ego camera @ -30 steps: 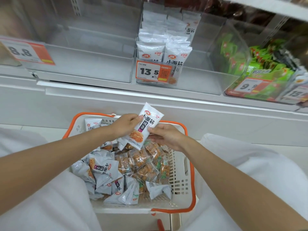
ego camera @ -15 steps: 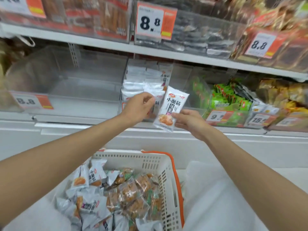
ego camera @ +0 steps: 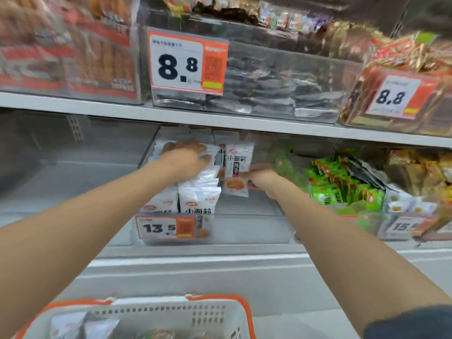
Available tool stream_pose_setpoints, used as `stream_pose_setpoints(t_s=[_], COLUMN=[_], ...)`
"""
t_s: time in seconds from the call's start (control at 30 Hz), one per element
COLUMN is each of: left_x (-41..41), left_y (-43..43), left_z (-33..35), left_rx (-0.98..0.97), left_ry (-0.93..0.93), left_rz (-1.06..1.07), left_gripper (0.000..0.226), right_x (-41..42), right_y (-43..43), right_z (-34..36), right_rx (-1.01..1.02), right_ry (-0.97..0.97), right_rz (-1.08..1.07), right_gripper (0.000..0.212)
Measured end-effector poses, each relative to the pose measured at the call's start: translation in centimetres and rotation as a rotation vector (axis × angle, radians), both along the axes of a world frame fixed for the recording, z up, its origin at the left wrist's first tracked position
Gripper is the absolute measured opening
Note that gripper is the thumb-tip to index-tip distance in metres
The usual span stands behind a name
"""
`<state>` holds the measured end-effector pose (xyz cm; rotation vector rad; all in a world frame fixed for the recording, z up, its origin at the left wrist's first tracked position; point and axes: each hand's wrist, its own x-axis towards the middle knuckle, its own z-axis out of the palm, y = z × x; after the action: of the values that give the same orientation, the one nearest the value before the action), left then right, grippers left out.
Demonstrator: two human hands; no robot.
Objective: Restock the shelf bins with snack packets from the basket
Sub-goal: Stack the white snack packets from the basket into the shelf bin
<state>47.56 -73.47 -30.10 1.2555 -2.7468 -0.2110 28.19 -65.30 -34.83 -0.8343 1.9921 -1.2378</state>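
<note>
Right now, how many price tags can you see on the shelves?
4: an 8.8 tag upper centre, another 8.8 upper right, the 13.5 tag on the white-packet bin, one starting 15 lower right. Some may be hidden.

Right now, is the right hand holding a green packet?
No, the right hand pinches a white packet by its lower edge.

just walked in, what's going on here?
A person is restocking. The right hand pinches a white snack packet upright in the bare right side of the clear bin with the 13.5 price tag. The left hand rests on the row of matching packets beside it. The basket below holds more.
</note>
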Motion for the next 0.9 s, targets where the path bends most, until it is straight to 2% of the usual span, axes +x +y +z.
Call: stream_pose_setpoints(t_s=[0.1, 0.17, 0.43, 0.63, 0.8, 0.87, 0.9], left_x=[-0.3, -0.3, -0.3, -0.1, 0.0, 0.0, 0.1], left_y=[-0.9, -1.1, -0.6, -0.3, -0.3, -0.2, 0.0], left_z=[-0.7, -1.1, -0.9, -0.8, -0.9, -0.8, -0.7], left_rx=[-0.01, -0.015, -0.042, -0.041, -0.046, -0.036, -0.023], left_ry=[-0.004, 0.027, 0.11, 0.098, 0.091, 0.102, 0.116], left_rz=[-0.007, -0.007, 0.004, 0.004, -0.004, -0.007, -0.007], left_gripper=[0.054, 0.053, 0.05, 0.05, 0.051, 0.05, 0.049], right_x=[-0.7, -1.1, -1.5, 0.1, 1.3, 1.9, 2.2], right_y=[-3.8, -5.7, -8.5, -6.9, -4.4, -3.2, -2.4], right_z=[-1.5, -2.6, -5.0, -4.3, -2.4, -1.4, -0.9], right_rx=[0.043, 0.05, 0.031, 0.033, 0.182, 0.204, 0.179], right_ry=[0.14, 0.202, 0.135, 0.154, 0.249, 0.28, 0.28], right_rz=[0.037, 0.038, 0.053, 0.092, 0.135, 0.109, 0.104], right_gripper=[0.02, 0.017, 0.017, 0.015, 0.022, 0.026, 0.037])
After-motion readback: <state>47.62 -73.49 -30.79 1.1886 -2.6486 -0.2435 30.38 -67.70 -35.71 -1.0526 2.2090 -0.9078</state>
